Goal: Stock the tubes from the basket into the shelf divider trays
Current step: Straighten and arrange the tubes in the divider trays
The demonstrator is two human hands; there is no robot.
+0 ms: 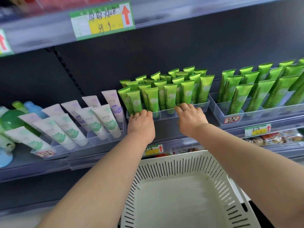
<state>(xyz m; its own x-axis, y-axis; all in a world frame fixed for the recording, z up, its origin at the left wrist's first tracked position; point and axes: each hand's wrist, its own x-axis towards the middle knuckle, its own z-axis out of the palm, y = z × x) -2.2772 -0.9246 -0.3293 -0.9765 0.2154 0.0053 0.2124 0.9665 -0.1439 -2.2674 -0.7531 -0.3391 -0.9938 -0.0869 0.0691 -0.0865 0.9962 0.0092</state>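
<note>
Nearest you, the white slotted basket (181,163) sits low in the middle, its smooth pale floor in plain view, and both your bare forearms reach out over its rim toward the shelf. Your left hand (141,122) is at the left front corner of the clear divider tray (166,114), its fingers (139,113) bent and hooked over the tray's front wall, their tips touching the foot of the front-left tube. Your right hand (191,118) is further along the same wall, fingers curled close together over the lip, their tips just under the tubes in the front row. You cannot see either thumb. The green tubes (170,96) stand caps down in that tray, packed in rows that lean back, none of them in either hand. To the left, white tubes (98,122) lean in their own clear tray. To the right, a second tray (220,112) holds more green tubes in the same way. Above it all, a green and yellow price label (102,20) with a red arrow hangs on the upper shelf edge
</note>
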